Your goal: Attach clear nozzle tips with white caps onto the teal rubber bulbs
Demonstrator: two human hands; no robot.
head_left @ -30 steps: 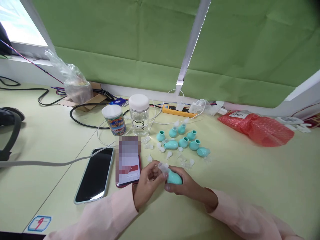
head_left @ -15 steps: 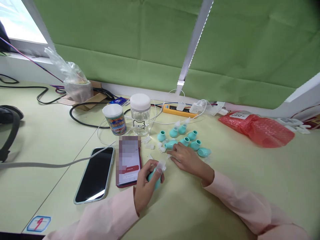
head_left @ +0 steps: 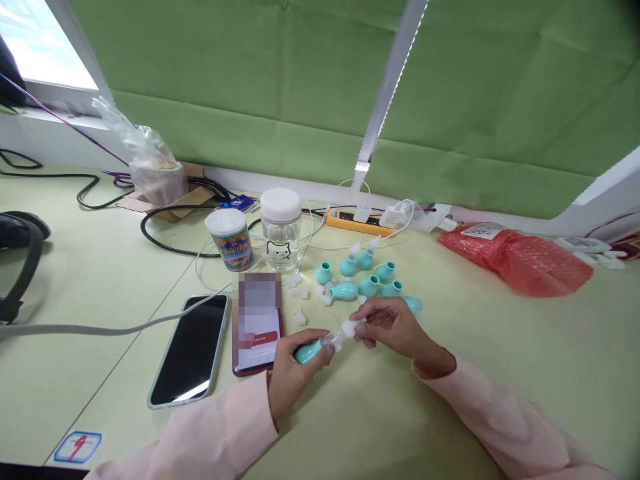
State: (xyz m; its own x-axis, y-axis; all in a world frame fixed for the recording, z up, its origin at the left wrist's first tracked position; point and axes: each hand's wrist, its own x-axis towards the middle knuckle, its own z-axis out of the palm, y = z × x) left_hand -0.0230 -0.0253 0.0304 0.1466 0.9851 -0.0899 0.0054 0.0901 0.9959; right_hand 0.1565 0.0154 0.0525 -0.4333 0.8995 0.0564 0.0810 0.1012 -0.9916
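Note:
My left hand (head_left: pixel 296 373) is wrapped round a teal bulb (head_left: pixel 307 351) with a clear nozzle (head_left: pixel 332 339) that points to the right. Between the thumb and fingers of my right hand (head_left: pixel 390 327) is a small white translucent tip (head_left: pixel 351 328), close to the nozzle's end; whether they touch is hard to tell. Several other teal bulbs lie behind my hands, among them one on its side (head_left: pixel 344 291) and an open-necked one (head_left: pixel 323 272). Small white pieces (head_left: pixel 301 317) are scattered to their left.
A black-screened phone (head_left: pixel 193 350) and a lit phone (head_left: pixel 257 333) lie at left. Behind them stand a patterned cup (head_left: pixel 231 241) and a clear jar (head_left: pixel 281 233). An orange power strip (head_left: pixel 350 221), cables and a red plastic bag (head_left: pixel 520 257) are farther back.
My right hand has come back from the loose pieces towards my left hand and now pinches the white tip. The bulb in my left hand has tilted, its nozzle turned more to the right.

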